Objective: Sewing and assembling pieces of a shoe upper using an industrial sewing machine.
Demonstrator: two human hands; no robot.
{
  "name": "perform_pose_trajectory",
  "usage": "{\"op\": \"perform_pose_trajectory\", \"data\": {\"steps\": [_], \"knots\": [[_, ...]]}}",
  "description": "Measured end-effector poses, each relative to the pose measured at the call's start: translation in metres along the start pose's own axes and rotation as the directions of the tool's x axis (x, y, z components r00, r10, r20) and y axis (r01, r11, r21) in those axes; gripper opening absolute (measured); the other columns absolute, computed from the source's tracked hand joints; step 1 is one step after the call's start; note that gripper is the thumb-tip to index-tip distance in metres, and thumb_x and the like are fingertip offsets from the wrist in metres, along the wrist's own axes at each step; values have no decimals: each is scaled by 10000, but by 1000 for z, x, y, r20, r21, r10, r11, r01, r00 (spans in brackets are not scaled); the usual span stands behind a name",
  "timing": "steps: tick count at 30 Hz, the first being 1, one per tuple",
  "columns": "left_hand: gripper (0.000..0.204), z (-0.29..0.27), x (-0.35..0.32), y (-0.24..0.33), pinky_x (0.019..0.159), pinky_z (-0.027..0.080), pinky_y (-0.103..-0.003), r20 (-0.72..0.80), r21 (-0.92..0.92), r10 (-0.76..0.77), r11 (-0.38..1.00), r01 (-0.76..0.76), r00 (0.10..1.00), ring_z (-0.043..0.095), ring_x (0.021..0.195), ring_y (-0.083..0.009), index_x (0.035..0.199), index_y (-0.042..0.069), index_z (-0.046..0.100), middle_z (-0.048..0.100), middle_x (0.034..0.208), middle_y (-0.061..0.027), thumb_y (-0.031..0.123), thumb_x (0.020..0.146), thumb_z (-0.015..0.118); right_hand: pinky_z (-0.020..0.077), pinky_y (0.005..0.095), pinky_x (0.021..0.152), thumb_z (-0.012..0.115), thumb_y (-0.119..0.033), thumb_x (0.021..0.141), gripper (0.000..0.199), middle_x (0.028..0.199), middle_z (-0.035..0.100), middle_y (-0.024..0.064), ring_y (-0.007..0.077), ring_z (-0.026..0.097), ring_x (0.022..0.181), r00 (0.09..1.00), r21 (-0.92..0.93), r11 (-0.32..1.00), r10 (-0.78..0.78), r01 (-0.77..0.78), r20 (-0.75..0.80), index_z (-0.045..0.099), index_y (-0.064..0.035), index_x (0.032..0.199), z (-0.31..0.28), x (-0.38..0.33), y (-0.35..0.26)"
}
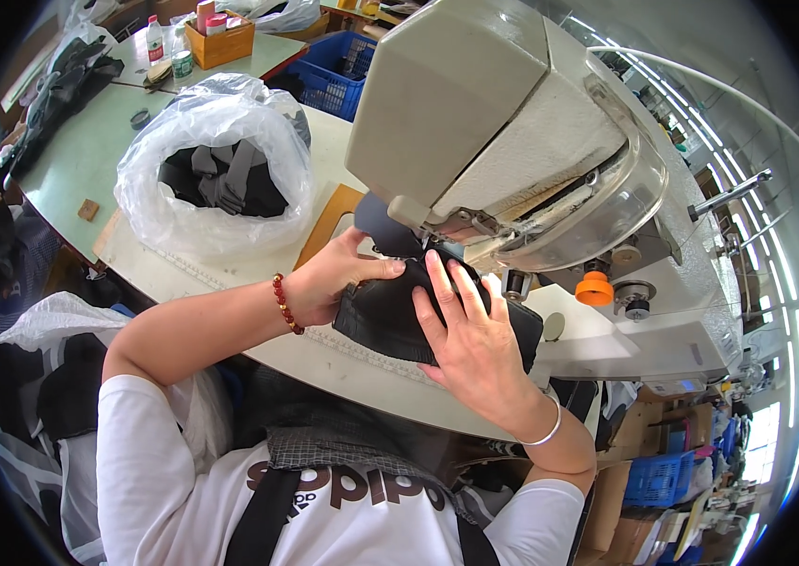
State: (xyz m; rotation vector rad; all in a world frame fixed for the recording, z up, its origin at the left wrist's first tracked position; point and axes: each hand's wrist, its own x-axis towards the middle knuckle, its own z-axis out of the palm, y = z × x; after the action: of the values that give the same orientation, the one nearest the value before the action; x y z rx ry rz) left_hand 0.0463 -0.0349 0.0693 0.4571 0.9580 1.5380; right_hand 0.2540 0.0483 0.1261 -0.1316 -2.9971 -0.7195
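Note:
A black, leather-like piece (385,325) lies under the head of a pale grey sewing machine (456,104). My left hand (329,278), with a red beaded bracelet at the wrist, grips its left edge, the thumb on top and the other fingers partly hidden. Flat on the piece rests my right hand (477,354), fingers stretched out and apart, their tips close to the needle area. A white bangle circles that wrist. Beside the left fingertips shows a dark grey rounded piece (385,226); whether it is joined to the black piece I cannot tell. The needle itself is hidden.
Left of the machine, a clear plastic bag (149,179) of dark pieces stands on the pale table (324,141). A ruler strip (352,351) runs along the table's front. An orange knob (594,288) hangs beneath the machine. Another person (8,250) sits at far left.

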Motion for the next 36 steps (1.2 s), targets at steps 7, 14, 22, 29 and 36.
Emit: {"op": "perform_pose_trajectory", "data": {"steps": [7, 14, 22, 29, 36], "knots": [[258, -17, 14, -9, 830, 558, -280, 20, 256, 317, 915, -311, 948, 670, 914, -108, 1108, 23, 686, 704, 990, -28, 87, 888, 804, 417, 532, 1061, 907, -389, 572, 839, 1580, 377, 190, 379, 452, 1335, 997, 112, 993, 43, -36, -62, 612, -10, 1261, 12, 1, -3], [361, -46, 15, 8, 919, 529, -281, 291, 472, 442, 705, -529, 849, 642, 1024, -80, 1176, -17, 687, 731, 1128, -40, 45, 853, 833, 410, 516, 1124, 893, -318, 559, 857, 1518, 429, 274, 413, 422, 1413, 988, 196, 981, 20, 11, -154, 606, 33, 1286, 24, 3, -3], [704, -29, -2, 78, 1161, 349, -522, 861, 501, 19, 143, -854, 508, 537, 1348, -313, 1347, 22, 634, 657, 1356, -132, 224, 730, 906, 425, 485, 1151, 869, -224, 561, 774, 1466, 433, 345, 449, 456, 1385, 993, 346, 938, 8, 33, -117, 633, 104, 1222, 24, 3, 0], [980, 16, -56, 56, 1223, 253, -537, 690, 622, -60, -461, -633, 722, 447, 1434, -307, 1512, 33, 422, 522, 1471, -149, 451, 722, 824, 434, 491, 1145, 834, -170, 590, 670, 1456, 446, 334, 448, 459, 1384, 985, 415, 909, 37, 38, -171, 641, 129, 1157, 25, 2, 3], [352, 0, -25, 36, 912, 555, -393, 786, 606, 243, -483, -633, 568, 664, 1095, -307, 1176, 8, 657, 684, 1203, -151, 94, 836, 620, 444, 503, 1133, 821, -166, 600, 563, 1453, 452, 329, 443, 467, 1378, 985, 414, 909, 20, 54, -172, 660, 78, 1082, 25, 0, 4]]}}
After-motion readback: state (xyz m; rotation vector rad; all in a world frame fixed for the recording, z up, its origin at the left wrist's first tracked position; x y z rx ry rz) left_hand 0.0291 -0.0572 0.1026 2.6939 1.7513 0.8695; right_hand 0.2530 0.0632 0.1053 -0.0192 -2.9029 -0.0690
